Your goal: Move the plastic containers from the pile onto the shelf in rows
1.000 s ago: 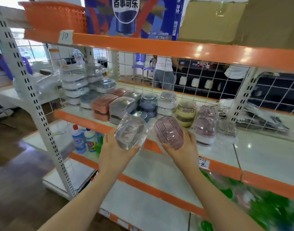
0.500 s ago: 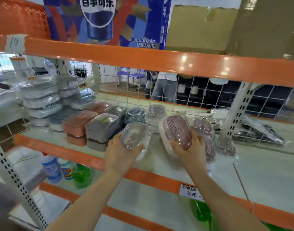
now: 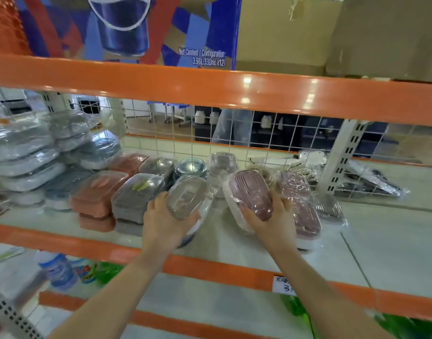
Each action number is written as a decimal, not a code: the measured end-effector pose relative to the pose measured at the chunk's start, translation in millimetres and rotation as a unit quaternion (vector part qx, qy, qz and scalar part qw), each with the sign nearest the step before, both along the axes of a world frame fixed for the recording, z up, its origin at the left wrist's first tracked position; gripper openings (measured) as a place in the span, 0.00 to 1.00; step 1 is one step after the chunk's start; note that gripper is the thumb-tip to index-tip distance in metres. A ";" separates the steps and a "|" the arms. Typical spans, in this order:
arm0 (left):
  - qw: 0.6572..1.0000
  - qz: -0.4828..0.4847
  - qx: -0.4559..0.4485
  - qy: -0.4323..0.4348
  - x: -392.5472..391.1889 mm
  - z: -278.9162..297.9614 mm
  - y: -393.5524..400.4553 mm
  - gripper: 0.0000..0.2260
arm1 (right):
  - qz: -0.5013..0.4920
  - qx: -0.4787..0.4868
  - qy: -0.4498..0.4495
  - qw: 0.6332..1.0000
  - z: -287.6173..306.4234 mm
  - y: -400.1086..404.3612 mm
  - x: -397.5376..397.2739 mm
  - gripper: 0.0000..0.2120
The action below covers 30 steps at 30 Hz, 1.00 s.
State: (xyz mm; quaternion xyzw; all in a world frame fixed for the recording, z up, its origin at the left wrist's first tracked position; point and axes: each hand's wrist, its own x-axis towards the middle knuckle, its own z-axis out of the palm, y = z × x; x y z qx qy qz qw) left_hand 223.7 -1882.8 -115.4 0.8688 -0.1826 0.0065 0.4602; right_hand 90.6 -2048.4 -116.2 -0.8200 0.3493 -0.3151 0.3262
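My left hand (image 3: pixel 164 222) grips a clear oval plastic container (image 3: pixel 186 198) wrapped in film, held tilted over the white shelf (image 3: pixel 381 241). My right hand (image 3: pixel 275 222) grips a pink-lidded oval container (image 3: pixel 250 196) in film, also tilted, just left of a stack of pink oval containers (image 3: pixel 299 204). Rows of containers stand on the shelf behind and to the left: orange ones (image 3: pixel 98 192), grey ones (image 3: pixel 136 194), dark blue round ones (image 3: pixel 191 167) and a clear stack (image 3: pixel 222 165).
Flat grey-lidded containers (image 3: pixel 24 152) are piled at the far left. An orange beam (image 3: pixel 234 89) of the upper shelf hangs overhead, a wire mesh back (image 3: pixel 271 130) closes the rear. An upright post (image 3: pixel 342 155) and bagged items (image 3: pixel 371 179) stand to the right. Bottles (image 3: pixel 58 267) sit below.
Both hands have carried their containers forward and lower, in over the shelf surface among the rows. My view has closed in on the shelf.
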 end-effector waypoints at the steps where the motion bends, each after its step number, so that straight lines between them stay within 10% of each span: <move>1: 1.000 -0.006 -0.001 0.000 2.3 -1.0 0.6 0.39 | -0.004 -0.002 -0.001 1.000 0.9 1.2 -0.8 0.42; 30: 0.974 -0.219 0.017 -0.051 -41.9 -24.5 -41.3 0.41 | -0.181 -0.005 -0.060 0.982 -7.7 -19.0 -97.2 0.39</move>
